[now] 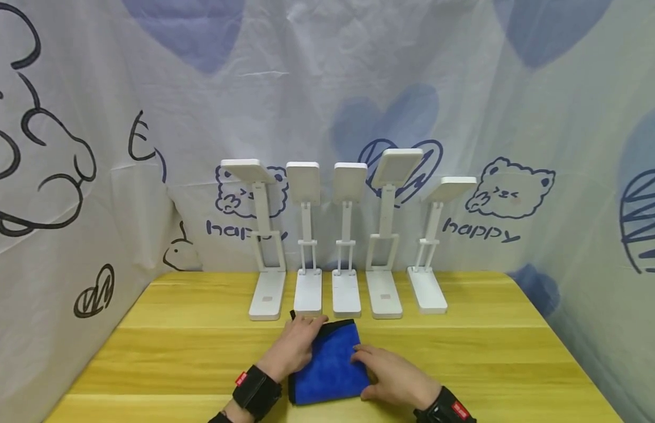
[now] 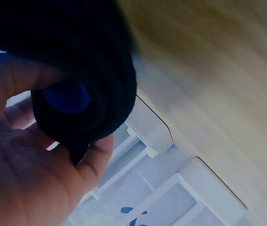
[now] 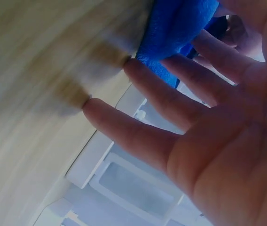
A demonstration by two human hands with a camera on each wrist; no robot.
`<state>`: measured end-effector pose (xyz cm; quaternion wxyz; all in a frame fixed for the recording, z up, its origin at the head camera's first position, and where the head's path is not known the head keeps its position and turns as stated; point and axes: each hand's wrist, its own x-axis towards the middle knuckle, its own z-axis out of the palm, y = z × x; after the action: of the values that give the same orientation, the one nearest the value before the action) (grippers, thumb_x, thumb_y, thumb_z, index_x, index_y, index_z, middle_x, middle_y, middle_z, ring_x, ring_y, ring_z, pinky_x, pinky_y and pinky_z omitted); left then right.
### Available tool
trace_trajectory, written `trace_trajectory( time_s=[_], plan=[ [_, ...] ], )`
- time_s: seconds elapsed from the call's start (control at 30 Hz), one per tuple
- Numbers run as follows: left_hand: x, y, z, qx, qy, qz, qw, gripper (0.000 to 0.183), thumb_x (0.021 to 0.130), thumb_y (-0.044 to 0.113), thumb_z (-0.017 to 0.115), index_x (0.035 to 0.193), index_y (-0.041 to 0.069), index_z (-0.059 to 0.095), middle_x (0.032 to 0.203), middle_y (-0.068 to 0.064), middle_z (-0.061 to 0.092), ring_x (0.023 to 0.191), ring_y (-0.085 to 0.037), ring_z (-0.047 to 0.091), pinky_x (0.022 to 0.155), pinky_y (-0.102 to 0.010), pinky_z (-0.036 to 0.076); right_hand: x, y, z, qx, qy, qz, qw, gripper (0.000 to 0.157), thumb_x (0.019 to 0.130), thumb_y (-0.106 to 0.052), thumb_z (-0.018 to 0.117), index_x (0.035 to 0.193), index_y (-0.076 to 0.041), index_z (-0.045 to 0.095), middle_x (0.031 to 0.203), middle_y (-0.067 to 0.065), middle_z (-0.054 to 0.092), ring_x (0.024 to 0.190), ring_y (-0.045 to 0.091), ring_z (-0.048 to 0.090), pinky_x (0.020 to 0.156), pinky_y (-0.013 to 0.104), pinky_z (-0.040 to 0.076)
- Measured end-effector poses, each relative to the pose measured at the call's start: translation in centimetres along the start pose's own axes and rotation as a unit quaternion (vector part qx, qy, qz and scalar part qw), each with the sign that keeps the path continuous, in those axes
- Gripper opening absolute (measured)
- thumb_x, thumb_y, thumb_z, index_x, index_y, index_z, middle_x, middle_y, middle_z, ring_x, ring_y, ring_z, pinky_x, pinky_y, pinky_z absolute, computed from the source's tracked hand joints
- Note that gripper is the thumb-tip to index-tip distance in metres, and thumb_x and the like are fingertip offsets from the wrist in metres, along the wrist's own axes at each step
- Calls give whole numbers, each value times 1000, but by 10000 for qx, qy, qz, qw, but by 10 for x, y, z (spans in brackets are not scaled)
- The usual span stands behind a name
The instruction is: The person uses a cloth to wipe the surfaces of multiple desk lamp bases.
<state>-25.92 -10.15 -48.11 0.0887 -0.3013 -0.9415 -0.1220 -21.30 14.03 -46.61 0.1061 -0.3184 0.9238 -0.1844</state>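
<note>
A blue cloth (image 1: 331,365) with black edging lies folded on the wooden table in front of me. My left hand (image 1: 292,346) grips its left side; the left wrist view shows thumb and fingers curled around the black, rolled-over edge (image 2: 110,89). At the cloth's right edge is my right hand (image 1: 393,376), its fingers mostly straight. In the right wrist view, two fingertips of that hand (image 3: 218,132) touch the tabletop, and other fingers reach the blue cloth (image 3: 171,33). The cloth's underside is hidden.
Several white folding stands with rectangular heads line the back of the table (image 1: 496,352), including a tall one at the left (image 1: 267,296) and a shorter one at the right (image 1: 429,291). A printed fabric sheet (image 1: 306,76) hangs behind and along both sides.
</note>
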Motion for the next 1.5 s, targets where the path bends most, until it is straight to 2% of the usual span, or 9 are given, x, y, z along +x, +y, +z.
trace_trajectory(
  time_s=[0.1,0.2,0.4,0.6,0.7,0.83,1.07,1.23,1.5],
  plan=[
    [1,1,0,366,204,33,9991,57,81,-6,61,136,6,51,121,-11,64,113,-31,54,98,-57,41,0,1,1,56,124,-60,9999,52,81,-26,79,128,-11,64,122,5,56,104,15,58,89,30,51],
    [2,1,0,913,664,248,9933,47,77,-6,65,122,10,62,108,-6,65,107,-28,54,104,-58,36,1,3,3,30,330,-190,9993,49,83,-23,78,127,-7,64,109,0,56,92,6,54,79,25,50],
    [3,5,-3,1272,1046,716,9837,30,79,-4,68,99,19,74,92,2,61,99,-20,58,114,-52,31,2,5,6,116,869,-126,9961,56,78,-18,82,124,-3,53,113,9,64,100,16,61,86,36,54],
    [-1,10,-6,943,744,996,9877,39,85,-1,67,113,25,72,81,6,48,79,-12,46,92,-36,45,-1,4,7,337,1174,16,9925,101,74,-15,85,151,3,22,146,28,40,126,37,52,100,50,47],
    [-3,13,-7,857,596,1098,9885,41,88,1,66,118,29,71,80,6,42,74,-11,37,70,-25,37,-1,3,7,255,1263,-44,9917,109,73,-14,86,155,-1,16,150,28,33,127,39,51,97,50,49],
    [-6,15,-9,734,357,1157,9899,45,87,2,67,121,32,71,82,5,42,71,-10,35,60,-21,28,1,2,6,147,1138,2,9934,107,74,-16,86,156,-7,18,154,29,29,130,42,48,97,51,49],
    [-12,22,-15,113,-697,1016,9923,43,89,32,68,131,30,61,124,-2,61,96,-15,64,79,-30,54,2,2,6,42,867,53,9962,86,78,-19,82,148,0,36,151,27,35,130,41,50,100,51,48],
    [-17,27,-14,-3,-1151,735,9906,83,76,67,70,144,26,45,129,1,61,106,-17,64,86,-36,53,1,3,6,55,816,46,9966,78,81,-19,80,146,-1,41,147,25,43,128,38,52,100,50,47],
    [-17,27,-13,119,-1329,394,9903,76,82,35,73,150,21,42,131,-2,61,109,-19,64,90,-35,53,0,5,5,303,896,107,9955,91,82,-25,80,152,3,28,148,26,41,132,38,49,105,52,43]
  ],
)
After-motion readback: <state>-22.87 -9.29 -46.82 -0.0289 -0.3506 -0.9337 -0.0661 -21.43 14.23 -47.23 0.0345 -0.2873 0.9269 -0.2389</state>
